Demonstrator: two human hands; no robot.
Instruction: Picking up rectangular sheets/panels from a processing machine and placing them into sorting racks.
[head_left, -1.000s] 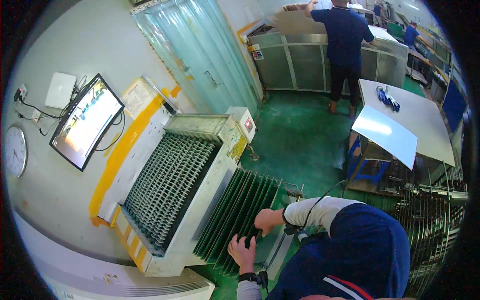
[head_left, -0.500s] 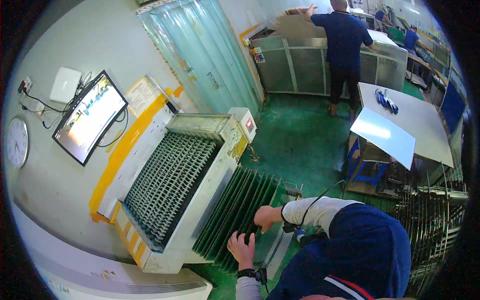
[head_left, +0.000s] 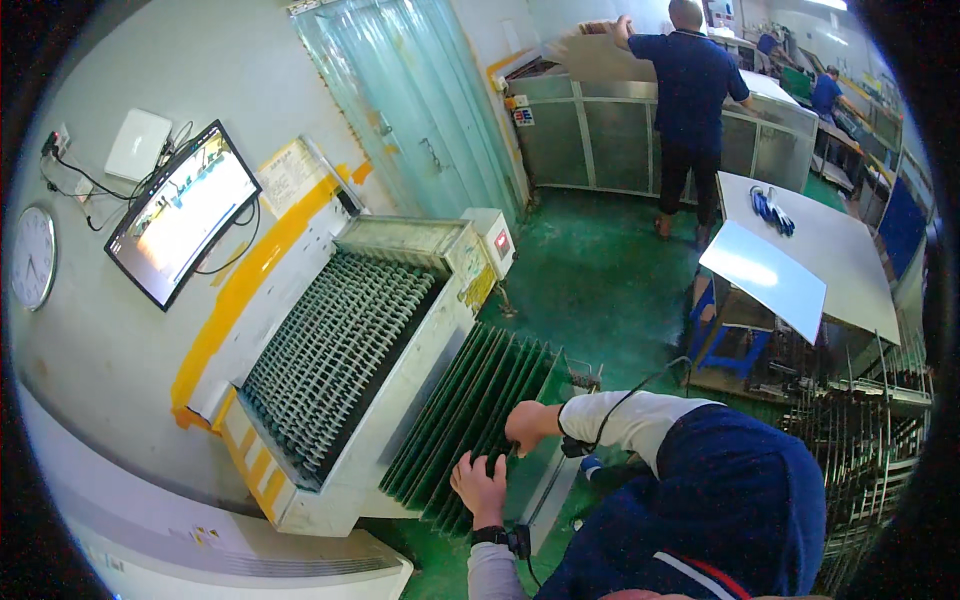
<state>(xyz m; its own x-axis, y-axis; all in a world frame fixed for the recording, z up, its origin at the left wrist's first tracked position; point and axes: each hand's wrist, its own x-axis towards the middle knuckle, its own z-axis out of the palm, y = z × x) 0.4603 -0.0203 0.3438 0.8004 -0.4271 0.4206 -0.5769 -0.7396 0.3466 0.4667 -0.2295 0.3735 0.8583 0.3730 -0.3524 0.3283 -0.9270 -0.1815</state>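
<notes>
A row of thin green panels stands on edge, packed side by side in a rack beside the conveyor machine. My left hand has its fingers bent over the upper edge of a panel at the near end of the row. A little farther along, my right hand is closed on a panel's edge, its fingertips partly hidden. Just right of the hands, the broad face of the nearest panel shows. Both wrists wear dark bands with a cable.
A conveyor machine with rows of rollers lies left of the rack. At right are a table with gloves, a pale sheet and metal racks. A co-worker stands at a far bench.
The view has shifted slightly. Both hands stay at the panels with nearly the same grip. The co-worker at the far bench keeps about the same stance.
</notes>
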